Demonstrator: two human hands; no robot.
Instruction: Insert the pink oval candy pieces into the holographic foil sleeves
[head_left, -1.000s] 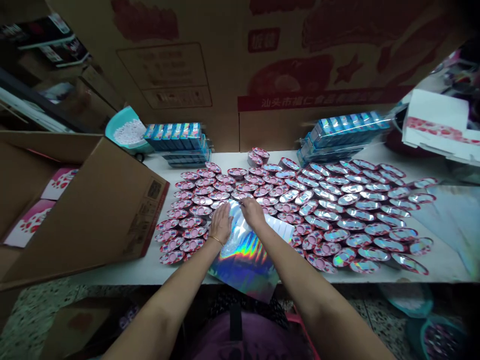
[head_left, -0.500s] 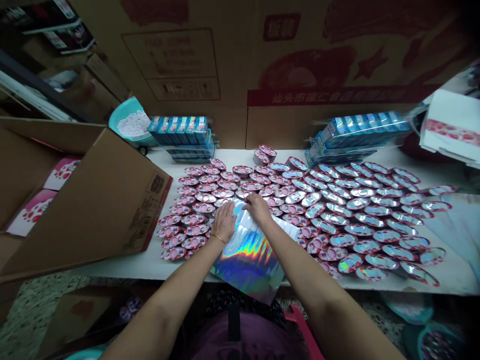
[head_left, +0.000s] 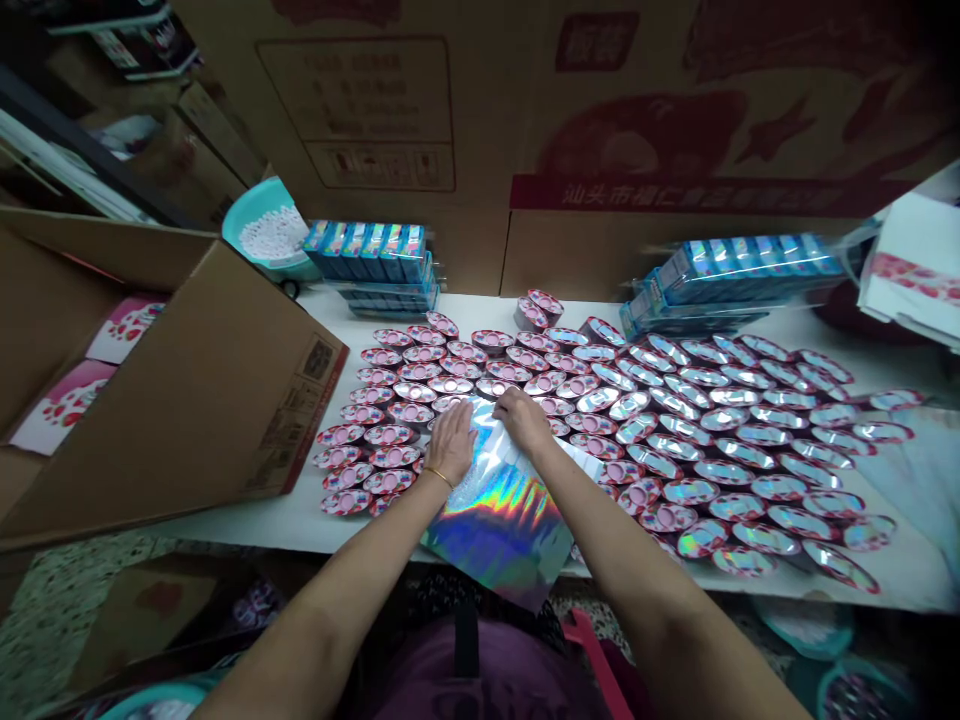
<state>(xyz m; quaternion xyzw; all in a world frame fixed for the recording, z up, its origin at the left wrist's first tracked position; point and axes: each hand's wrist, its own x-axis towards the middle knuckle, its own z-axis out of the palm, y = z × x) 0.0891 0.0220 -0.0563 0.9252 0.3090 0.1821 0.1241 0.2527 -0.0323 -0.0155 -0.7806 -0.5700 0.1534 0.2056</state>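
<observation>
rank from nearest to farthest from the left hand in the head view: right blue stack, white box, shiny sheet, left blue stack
1. Shiny sheet: the left hand overlaps its left edge.
2. Left blue stack: back left.
3. Right blue stack: back right.
4. White box: far right.

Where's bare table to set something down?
Front left: a strip of table between the open carton and round packs. Back: between the left blue stack and the packs' rear pair. Crowded: beside and behind the shiny sheet.
</observation>
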